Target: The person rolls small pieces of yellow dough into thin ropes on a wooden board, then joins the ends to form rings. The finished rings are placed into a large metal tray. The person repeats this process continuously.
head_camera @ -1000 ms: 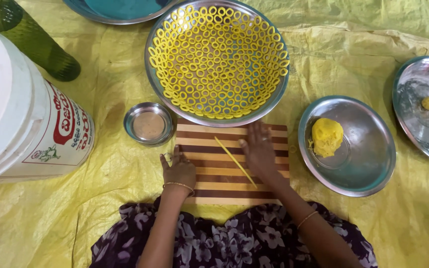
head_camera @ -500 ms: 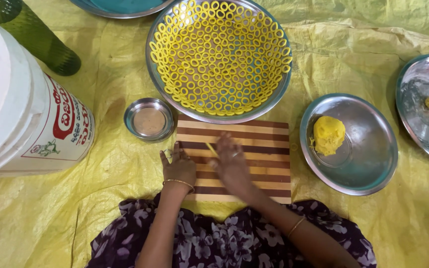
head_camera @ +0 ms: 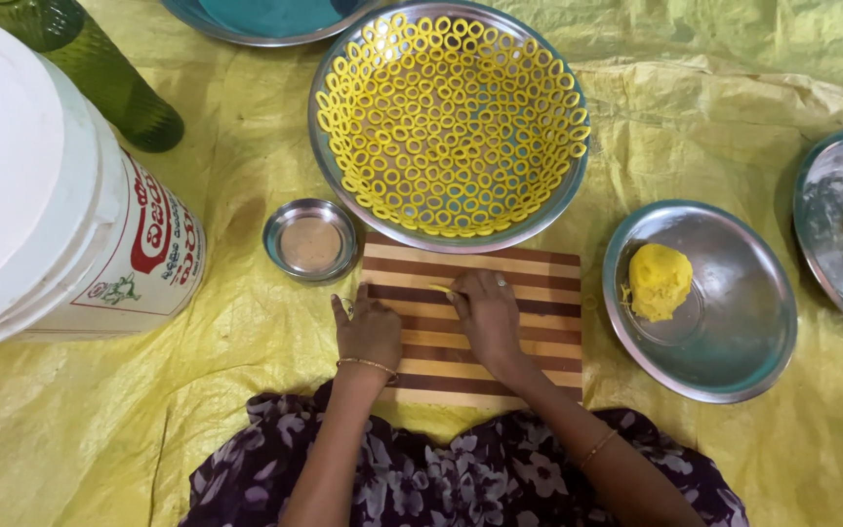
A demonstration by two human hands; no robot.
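Pinching a half-hidden dough strand, right hand, left hand flat on striped board, empty.

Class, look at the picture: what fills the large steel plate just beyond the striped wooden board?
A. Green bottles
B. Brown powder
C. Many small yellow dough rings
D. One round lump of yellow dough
C: the large steel plate beyond the striped wooden board is covered with small yellow dough rings; the lump of yellow dough lies in a separate steel bowl to the right.
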